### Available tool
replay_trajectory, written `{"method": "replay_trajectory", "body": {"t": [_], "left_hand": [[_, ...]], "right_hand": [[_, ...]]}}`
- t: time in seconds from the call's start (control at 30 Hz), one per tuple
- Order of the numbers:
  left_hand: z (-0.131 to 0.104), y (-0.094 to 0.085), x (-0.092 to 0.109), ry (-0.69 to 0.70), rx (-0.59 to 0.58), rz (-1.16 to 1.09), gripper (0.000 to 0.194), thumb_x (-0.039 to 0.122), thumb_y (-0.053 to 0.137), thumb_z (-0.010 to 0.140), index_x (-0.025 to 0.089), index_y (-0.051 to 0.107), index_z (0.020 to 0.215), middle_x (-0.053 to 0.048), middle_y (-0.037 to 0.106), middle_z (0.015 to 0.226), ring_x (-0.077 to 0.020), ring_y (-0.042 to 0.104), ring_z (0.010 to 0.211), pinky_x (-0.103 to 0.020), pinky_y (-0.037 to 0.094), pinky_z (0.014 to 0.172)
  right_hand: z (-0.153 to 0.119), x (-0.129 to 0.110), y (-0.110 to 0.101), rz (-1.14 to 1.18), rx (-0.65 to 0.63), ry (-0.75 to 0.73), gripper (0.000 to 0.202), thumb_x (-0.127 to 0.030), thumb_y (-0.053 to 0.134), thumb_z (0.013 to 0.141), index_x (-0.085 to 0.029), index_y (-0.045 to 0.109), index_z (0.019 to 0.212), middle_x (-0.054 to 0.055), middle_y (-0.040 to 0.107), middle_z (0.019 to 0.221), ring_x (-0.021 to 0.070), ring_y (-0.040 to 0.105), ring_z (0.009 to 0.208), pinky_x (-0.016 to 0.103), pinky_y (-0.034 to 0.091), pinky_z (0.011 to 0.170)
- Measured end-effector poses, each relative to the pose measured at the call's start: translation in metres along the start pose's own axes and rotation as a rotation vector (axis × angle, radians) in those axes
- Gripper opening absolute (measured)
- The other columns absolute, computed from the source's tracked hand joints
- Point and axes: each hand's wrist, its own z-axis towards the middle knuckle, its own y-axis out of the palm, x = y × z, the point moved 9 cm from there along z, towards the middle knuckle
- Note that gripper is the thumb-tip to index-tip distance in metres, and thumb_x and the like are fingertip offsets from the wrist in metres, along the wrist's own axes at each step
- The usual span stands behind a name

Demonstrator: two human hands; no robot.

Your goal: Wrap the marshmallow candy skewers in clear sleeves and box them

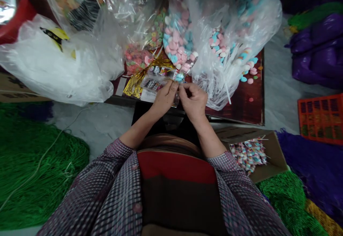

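Observation:
At the near edge of the table, my left hand (165, 98) and my right hand (195, 100) meet, fingertips pinched together. Both pinch the lower end of a small clear candy bag (180, 76), with pale blue candy showing just above the fingers. Whether a tie is between the fingertips cannot be made out. Beside my left hand lie printed clear packets (154, 84) and a bundle of gold metallic twist ties (132, 84). To the right of my right hand, a plastic bag of white sticks (211, 85) lies open on the table.
Large bags of pink and blue candies (179, 39) and gummy rings (138, 59) stand at the back. Loose candies (250, 71) lie on the dark red table (246, 109). A cardboard box (277, 157) of wrapped candy sticks sits lower right. Green strands (40, 168) cover the left floor.

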Motion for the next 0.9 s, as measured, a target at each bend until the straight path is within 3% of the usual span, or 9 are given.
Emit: {"method": "replay_trajectory", "body": {"t": [0.1, 0.23, 0.43, 0.57, 0.73, 0.9], "left_hand": [[-0.001, 0.006, -0.003, -0.119, -0.018, -0.221, 0.043, 0.056, 0.060, 0.097, 0.022, 0.051, 0.073, 0.007, 0.041, 0.057, -0.0073, 0.040, 0.048, -0.021, 0.035, 0.049], [-0.007, 0.018, 0.004, -0.261, -0.078, -0.474, 0.043, 0.053, 0.059, 0.099, 0.021, 0.049, 0.071, 0.012, 0.027, 0.047, -0.0043, 0.021, 0.036, -0.019, 0.025, 0.039], [-0.023, 0.039, 0.024, -0.349, -0.288, -0.569, 0.046, 0.051, 0.064, 0.096, 0.019, 0.051, 0.067, 0.014, 0.023, 0.043, -0.0024, 0.019, 0.032, -0.017, 0.027, 0.037], [-0.030, 0.046, 0.036, -0.357, -0.369, -0.589, 0.048, 0.051, 0.061, 0.098, 0.019, 0.051, 0.064, 0.013, 0.020, 0.042, -0.0026, 0.019, 0.031, -0.017, 0.028, 0.036], [-0.020, 0.032, 0.042, -0.327, -0.243, -0.572, 0.043, 0.049, 0.059, 0.100, 0.019, 0.051, 0.070, 0.013, 0.021, 0.045, -0.0028, 0.020, 0.033, -0.017, 0.028, 0.038], [-0.009, 0.019, 0.023, -0.323, -0.108, -0.484, 0.028, 0.036, 0.063, 0.099, 0.021, 0.052, 0.080, 0.013, 0.030, 0.051, -0.0022, 0.025, 0.036, -0.017, 0.028, 0.041]], "right_hand": [[0.000, 0.002, -0.001, 0.045, -0.009, 0.026, 0.017, -0.030, 0.063, 0.094, -0.024, 0.074, 0.082, 0.001, 0.075, 0.081, 0.0150, 0.068, 0.077, 0.030, 0.055, 0.077], [-0.003, 0.019, 0.000, 0.272, -0.015, 0.243, 0.015, -0.031, 0.067, 0.090, -0.022, 0.072, 0.080, -0.002, 0.070, 0.076, 0.0114, 0.061, 0.069, 0.027, 0.051, 0.070], [-0.008, 0.035, 0.007, 0.466, -0.033, 0.433, 0.030, -0.038, 0.073, 0.083, -0.021, 0.058, 0.065, -0.008, 0.053, 0.059, 0.0065, 0.042, 0.054, 0.022, 0.038, 0.056], [-0.007, 0.030, 0.008, 0.592, -0.069, 0.460, 0.037, -0.047, 0.078, 0.077, -0.021, 0.055, 0.064, -0.008, 0.050, 0.059, 0.0061, 0.041, 0.056, 0.022, 0.037, 0.057], [-0.005, 0.023, -0.009, 0.629, -0.066, 0.447, 0.029, -0.041, 0.079, 0.080, -0.022, 0.060, 0.069, -0.008, 0.053, 0.063, 0.0066, 0.046, 0.057, 0.022, 0.043, 0.060], [-0.006, 0.027, -0.017, 0.694, 0.023, 0.429, 0.033, -0.046, 0.076, 0.083, -0.023, 0.057, 0.070, -0.007, 0.053, 0.063, 0.0078, 0.050, 0.058, 0.023, 0.046, 0.061]]}}
